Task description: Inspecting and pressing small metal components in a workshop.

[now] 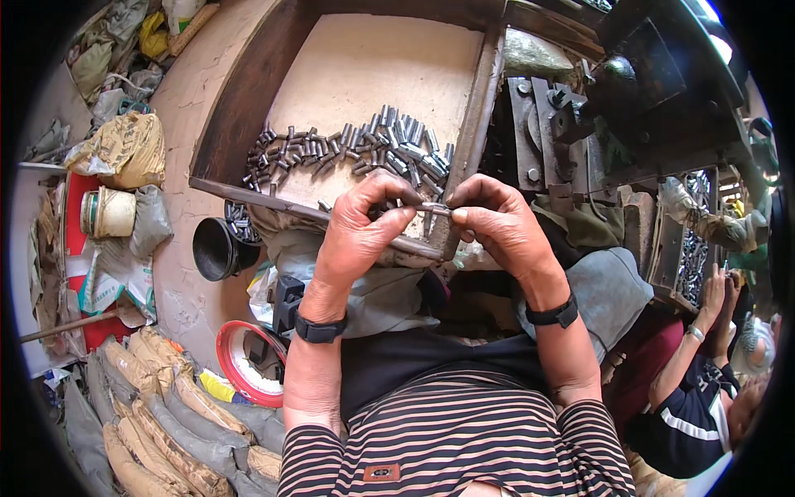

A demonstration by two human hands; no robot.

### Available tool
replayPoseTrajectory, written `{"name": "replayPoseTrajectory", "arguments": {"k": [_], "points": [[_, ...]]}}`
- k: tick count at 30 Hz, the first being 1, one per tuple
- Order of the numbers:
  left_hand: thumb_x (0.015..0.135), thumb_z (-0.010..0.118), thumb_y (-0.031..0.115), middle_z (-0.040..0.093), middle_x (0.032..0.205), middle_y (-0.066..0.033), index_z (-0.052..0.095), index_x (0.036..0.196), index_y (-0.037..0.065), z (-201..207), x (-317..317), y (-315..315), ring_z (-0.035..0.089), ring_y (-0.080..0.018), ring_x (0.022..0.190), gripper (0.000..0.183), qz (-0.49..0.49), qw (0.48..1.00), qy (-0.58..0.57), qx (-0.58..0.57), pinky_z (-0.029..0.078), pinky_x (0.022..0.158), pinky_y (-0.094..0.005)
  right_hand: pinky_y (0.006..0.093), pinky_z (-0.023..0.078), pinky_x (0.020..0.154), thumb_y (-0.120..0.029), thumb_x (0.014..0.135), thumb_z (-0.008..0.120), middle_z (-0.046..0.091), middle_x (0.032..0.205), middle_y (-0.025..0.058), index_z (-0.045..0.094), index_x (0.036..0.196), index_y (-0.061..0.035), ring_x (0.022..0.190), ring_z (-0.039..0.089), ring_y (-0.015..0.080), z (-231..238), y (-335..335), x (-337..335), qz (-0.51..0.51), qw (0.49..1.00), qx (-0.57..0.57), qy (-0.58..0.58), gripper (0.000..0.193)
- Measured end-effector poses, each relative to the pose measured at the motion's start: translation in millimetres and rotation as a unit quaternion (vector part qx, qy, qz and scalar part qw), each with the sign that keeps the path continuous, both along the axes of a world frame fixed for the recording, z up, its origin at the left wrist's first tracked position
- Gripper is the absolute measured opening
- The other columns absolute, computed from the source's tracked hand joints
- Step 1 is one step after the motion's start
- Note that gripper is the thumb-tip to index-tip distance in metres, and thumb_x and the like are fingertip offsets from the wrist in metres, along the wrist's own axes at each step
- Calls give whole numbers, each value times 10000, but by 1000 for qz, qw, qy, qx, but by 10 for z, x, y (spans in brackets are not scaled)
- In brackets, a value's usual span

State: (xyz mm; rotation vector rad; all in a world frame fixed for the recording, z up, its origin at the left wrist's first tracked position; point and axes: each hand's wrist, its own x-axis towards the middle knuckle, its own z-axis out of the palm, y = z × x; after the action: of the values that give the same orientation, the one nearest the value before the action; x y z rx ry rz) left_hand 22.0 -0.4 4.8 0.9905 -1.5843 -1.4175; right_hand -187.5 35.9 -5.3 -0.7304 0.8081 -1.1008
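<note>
My left hand [372, 217] and my right hand [498, 220] meet over the near edge of a wooden tray [248, 195]. Thumb and fingers of each pinch one end of a short, shiny metal pin [434, 207], which lies level between them. Fingertips hide both its ends. Beyond my hands, many loose metal pins [389, 141] are heaped across the near half of the tray, some touching its right wall. A few more lie by my left fingers, partly covered by that hand.
Left of the tray stands a black bucket [214, 248] beside more metal pieces. A dark metal machine [638, 83] rises at right. Farther right, a co-worker's hands [714, 298] are near another tray [652, 269] of metal pieces. Filled sacks [157, 431] and a red-rimmed basin [225, 358] lie lower left.
</note>
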Motion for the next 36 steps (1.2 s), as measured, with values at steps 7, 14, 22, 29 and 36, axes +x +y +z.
{"name": "replayPoseTrajectory", "arguments": {"k": [7, 14, 22, 29, 36], "points": [[758, 637, -28, 580, 798, -40, 639, 875, 8, 83, 59, 0, 547, -124, 739, 123, -53, 996, -29, -69, 433, 661, -252, 230, 424, 598, -11, 814, 661, 598, 758, 32, 622, 904, 2, 659, 523, 94, 23, 17, 5, 18, 997, 39, -61, 99], [746, 614, -42, 590, 770, -95, 635, 859, -7, 171, 2, 76, 578, -177, 711, 121, -37, 988, -79, -129, 456, 644, -287, 212, 433, 596, -14, 826, 647, 588, 758, 3, 626, 896, -2, 661, 523, 63, 133, 106, 82, -17, 996, -17, 86, 74], [838, 642, 50, 593, 752, 17, 634, 952, 23, 198, 1, 158, 508, -40, 631, 117, -34, 987, 42, 153, 406, 550, -191, 212, 433, 578, -12, 833, 634, 582, 732, -2, 617, 890, 0, 636, 524, 57, 208, 183, 136, -4, 999, 27, 28, 61], [890, 637, 118, 540, 682, 50, 616, 938, 46, 11, 31, 186, 431, 1, 547, 89, -23, 975, 108, 195, 335, 468, -160, 204, 413, 573, -49, 875, 614, 576, 740, -14, 609, 943, -15, 640, 509, 49, 149, 163, 283, -13, 999, 12, 27, 76], [916, 619, 151, 515, 672, 31, 585, 961, 108, -52, 127, 59, 393, -47, 464, 71, 78, 910, 336, 229, 311, 429, -181, 247, 457, 657, -82, 876, 610, 617, 759, 28, 623, 949, 12, 709, 533, 77, 116, -149, 232, -64, 950, -109, 285, 119]]}}
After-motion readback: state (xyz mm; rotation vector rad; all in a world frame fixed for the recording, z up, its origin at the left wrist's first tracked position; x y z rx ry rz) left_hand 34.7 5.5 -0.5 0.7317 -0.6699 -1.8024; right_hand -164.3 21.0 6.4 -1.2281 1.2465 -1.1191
